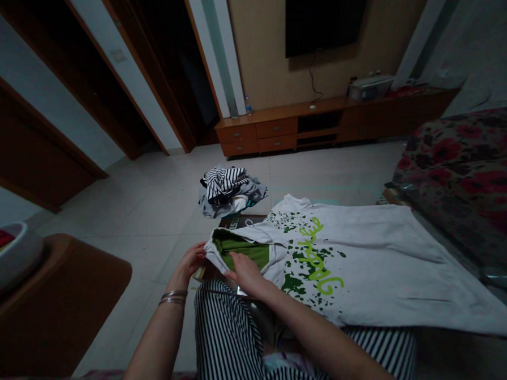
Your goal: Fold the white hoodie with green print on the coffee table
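A white hoodie [381, 259] with green splatter print and a green-lined hood [244, 249] lies spread flat across a low table in front of me. My left hand [190, 263] pinches the edge of the hood at its left corner. My right hand [244, 272] lies on the green lining of the hood with its fingers stretched out flat. My knees in striped trousers [229, 336] are just below the hands.
A heap of striped and grey clothes [228, 191] sits at the far end of the table. A brown side table [56, 299] with a bowl [3, 256] stands at left. A floral sofa [471, 173] is at right, a TV cabinet [325, 125] against the far wall.
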`<state>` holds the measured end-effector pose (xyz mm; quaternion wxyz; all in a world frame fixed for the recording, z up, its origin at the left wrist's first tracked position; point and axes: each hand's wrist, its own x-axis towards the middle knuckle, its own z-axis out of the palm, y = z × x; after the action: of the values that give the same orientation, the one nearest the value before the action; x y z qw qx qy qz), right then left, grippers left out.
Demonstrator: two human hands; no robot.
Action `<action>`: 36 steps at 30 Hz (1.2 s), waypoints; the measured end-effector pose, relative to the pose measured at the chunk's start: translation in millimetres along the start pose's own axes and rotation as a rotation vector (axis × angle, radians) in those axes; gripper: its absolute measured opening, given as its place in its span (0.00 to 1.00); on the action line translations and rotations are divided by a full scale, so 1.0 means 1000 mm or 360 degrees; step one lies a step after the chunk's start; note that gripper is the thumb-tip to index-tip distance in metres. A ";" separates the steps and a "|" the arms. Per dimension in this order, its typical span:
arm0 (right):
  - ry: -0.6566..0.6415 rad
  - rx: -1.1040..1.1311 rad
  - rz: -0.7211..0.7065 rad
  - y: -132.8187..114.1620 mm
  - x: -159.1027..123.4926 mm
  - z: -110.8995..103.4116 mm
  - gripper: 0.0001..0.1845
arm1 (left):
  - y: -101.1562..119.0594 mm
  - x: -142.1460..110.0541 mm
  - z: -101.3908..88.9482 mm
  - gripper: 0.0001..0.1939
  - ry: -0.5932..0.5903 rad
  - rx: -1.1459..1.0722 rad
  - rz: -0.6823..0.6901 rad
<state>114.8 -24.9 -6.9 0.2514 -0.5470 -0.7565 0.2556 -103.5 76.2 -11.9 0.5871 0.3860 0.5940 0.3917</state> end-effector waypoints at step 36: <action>0.0048 -0.0097 0.0629 0.024 0.087 0.014 0.28 | -0.035 0.002 -0.031 0.22 0.0296 0.0076 0.0193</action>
<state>98.2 63.5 -24.6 0.1911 -0.6959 -0.6380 0.2687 -134.2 63.6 -44.7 0.4952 0.3972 0.6307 0.4464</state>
